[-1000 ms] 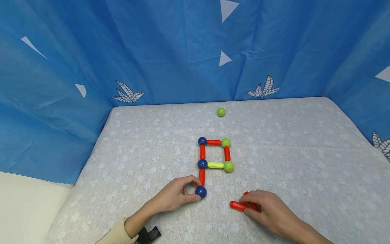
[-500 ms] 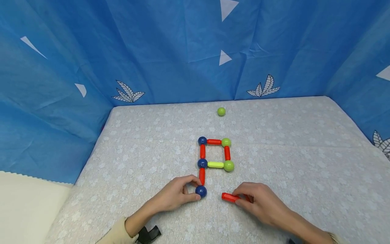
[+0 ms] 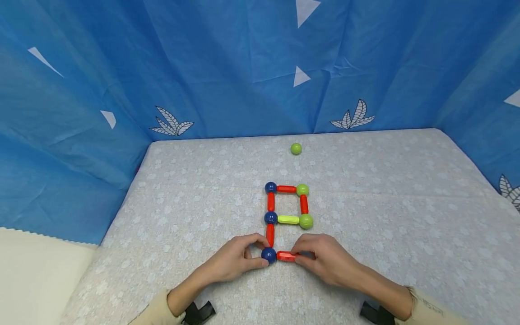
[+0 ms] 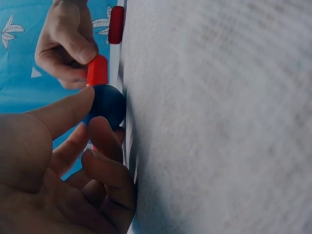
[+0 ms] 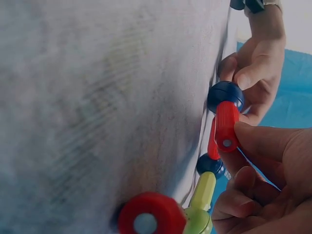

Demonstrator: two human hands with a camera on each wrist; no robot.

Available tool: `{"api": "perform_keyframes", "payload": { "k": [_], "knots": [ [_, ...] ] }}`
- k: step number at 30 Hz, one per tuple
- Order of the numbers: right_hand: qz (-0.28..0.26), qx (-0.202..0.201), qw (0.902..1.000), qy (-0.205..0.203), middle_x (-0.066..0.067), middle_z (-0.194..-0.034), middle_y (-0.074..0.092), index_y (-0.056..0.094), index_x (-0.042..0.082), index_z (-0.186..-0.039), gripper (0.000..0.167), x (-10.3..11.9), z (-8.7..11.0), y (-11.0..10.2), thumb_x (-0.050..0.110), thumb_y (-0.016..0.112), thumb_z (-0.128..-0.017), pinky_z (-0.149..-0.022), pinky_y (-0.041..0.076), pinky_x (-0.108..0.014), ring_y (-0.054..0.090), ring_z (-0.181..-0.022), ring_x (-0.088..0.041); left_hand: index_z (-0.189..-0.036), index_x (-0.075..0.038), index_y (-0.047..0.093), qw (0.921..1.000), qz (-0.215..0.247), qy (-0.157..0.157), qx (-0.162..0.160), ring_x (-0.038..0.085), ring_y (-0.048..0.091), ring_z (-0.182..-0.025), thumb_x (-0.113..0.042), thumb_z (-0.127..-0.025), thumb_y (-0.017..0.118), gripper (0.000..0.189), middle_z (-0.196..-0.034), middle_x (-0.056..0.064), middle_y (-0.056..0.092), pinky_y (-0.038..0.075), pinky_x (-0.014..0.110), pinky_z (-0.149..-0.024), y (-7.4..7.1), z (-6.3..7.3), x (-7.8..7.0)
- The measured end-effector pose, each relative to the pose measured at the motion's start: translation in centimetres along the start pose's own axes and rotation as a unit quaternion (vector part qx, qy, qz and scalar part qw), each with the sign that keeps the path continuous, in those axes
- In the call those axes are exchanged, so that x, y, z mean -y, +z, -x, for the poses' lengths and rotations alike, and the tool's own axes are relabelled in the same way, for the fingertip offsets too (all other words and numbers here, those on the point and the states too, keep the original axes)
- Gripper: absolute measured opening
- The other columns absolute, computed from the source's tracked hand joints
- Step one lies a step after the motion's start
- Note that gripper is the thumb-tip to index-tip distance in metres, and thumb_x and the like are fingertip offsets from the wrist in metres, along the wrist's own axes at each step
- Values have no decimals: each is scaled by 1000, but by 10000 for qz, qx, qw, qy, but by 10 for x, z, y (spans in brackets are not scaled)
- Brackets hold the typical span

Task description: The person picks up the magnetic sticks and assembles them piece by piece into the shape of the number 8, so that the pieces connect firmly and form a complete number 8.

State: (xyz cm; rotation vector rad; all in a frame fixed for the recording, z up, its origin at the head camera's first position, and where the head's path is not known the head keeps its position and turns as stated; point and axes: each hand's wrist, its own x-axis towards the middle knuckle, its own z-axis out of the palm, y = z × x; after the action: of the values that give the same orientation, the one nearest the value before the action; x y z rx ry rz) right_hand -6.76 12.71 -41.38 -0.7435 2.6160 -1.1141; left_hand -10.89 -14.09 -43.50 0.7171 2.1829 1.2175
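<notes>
My left hand (image 3: 236, 259) pinches a dark blue ball (image 3: 269, 255) between thumb and fingers, at the near end of a flat magnetic-rod figure. From the right, my right hand (image 3: 327, 259) pinches a red magnetic rod (image 3: 286, 256). That rod's left end meets the blue ball, as the right wrist view shows, and its silver tip (image 5: 227, 143) faces outward. Another red rod (image 3: 270, 234) runs from the held ball up to a second blue ball (image 3: 271, 217). One more red rod (image 4: 116, 24) lies low by the right hand, hidden in the head view.
Beyond the hands is a square of rods with blue and green balls at its corners; a yellow-green rod (image 3: 288, 220) forms its near side. A loose green ball (image 3: 296, 148) sits near the table's back edge. Blue cloth (image 3: 243, 104) hangs behind the patterned tablecloth (image 3: 195, 194).
My right hand has moved left and slightly away from me, bringing the red rod up against the blue ball. My left hand keeps its hold in the same place.
</notes>
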Motion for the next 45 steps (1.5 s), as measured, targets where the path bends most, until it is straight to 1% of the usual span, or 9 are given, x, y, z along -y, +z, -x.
{"api": "perform_keyframes", "payload": {
  "k": [5,12,31,33,35,37,39,42,45],
  "knots": [
    [104,61,9999,-4,18,-92,63,77,18,-97,16,1,-3,0,6,74,-88,-72,50,-26,57,-82,-1,-112,-25,65,10000,6,-2,2,7,50,-52,-29,-89,76,26,-104,-12,64,42,23,-50,0,0,0],
    [274,65,9996,-15,17,-93,63,76,17,-97,14,-1,-3,2,7,74,-88,-73,50,-27,57,-83,0,-112,-25,65,10000,-21,20,0,7,50,-52,-30,-89,75,25,-103,-12,65,42,23,-50,0,0,1],
    [289,-4,9996,-56,17,-92,64,76,17,-96,15,-2,-3,4,6,75,-87,-74,51,-28,57,-83,0,-112,-25,65,10000,-66,29,-6,6,50,-53,-30,-89,75,25,-103,-12,64,41,22,-50,0,0,1],
    [288,4,9996,-27,16,-93,64,75,17,-98,15,-1,-3,4,7,75,-87,-73,50,-28,56,-82,0,-112,-25,65,10000,-65,25,-9,6,50,-52,-30,-89,75,25,-103,-12,64,41,22,-50,0,0,1],
    [303,-13,9995,13,14,-95,64,75,15,-102,16,-1,-3,3,8,74,-88,-70,49,-26,54,-79,-1,-112,-25,65,10000,-65,27,-9,6,50,-52,-30,-89,75,26,-102,-12,64,41,23,-50,0,0,1],
    [332,-85,9994,63,11,-95,64,73,14,-106,18,0,-4,-2,10,74,-88,-65,47,-25,52,-73,-2,-112,-25,65,10000,-51,30,-2,6,50,-52,-30,-89,75,26,-103,-12,64,41,23,-50,0,0,1],
    [387,-281,9988,100,8,-98,64,72,12,-110,21,2,-6,-11,11,74,-88,-62,45,-24,49,-69,-3,-113,-26,65,10000,-51,29,14,6,50,-53,-30,-89,75,26,-103,-12,64,42,23,-50,0,0,0],
    [422,-701,9966,114,5,-97,64,72,12,-111,23,4,-14,-32,9,74,-88,-59,44,-25,48,-67,-6,-113,-25,66,10000,-25,27,24,7,50,-53,-30,-90,75,26,-103,-12,65,42,23,-51,0,-1,0],
    [383,-1161,9924,111,2,-97,65,73,10,-111,23,1,-29,-55,6,74,-88,-60,44,-28,50,-69,-12,-113,-25,66,10000,-22,12,21,6,50,-53,-30,-89,75,26,-103,-12,65,42,23,-51,0,0,1]
  ]
}}
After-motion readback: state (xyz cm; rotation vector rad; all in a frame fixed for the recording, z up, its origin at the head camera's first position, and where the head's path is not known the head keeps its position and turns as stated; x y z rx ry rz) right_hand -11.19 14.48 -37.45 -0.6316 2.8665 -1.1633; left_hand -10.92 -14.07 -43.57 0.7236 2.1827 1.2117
